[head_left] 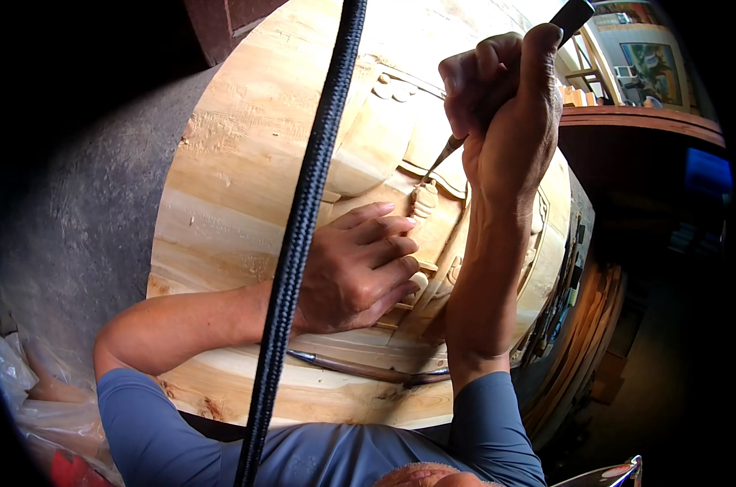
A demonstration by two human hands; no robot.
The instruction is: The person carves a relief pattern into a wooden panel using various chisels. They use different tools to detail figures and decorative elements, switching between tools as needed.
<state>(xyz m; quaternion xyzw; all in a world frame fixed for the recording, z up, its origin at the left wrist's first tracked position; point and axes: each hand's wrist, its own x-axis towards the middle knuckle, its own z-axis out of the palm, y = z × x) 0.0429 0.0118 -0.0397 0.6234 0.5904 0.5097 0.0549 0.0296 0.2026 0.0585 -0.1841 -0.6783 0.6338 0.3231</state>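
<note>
My right hand [506, 105] is closed round the dark handle [570, 20] of a carving tool, whose thin steel shaft [446, 154] slants down to a small ridged, carved shape [423, 203] in a pale wooden panel [222, 154]. The panel bears relief carving of curves, borders and round forms. My left hand [360, 268] rests palm down on the carving just below the tool's tip, fingers slightly bent and apart, holding nothing. A second tool [384, 372] with a wooden handle lies on the panel below my hands.
A black braided cord [303, 227] crosses the view from top to bottom. More tools [567, 284] lie along the right edge, near stacked boards [587, 341]. A wooden shelf [644, 118] with objects and a picture is at upper right; plastic sheeting [43, 422] lies at lower left.
</note>
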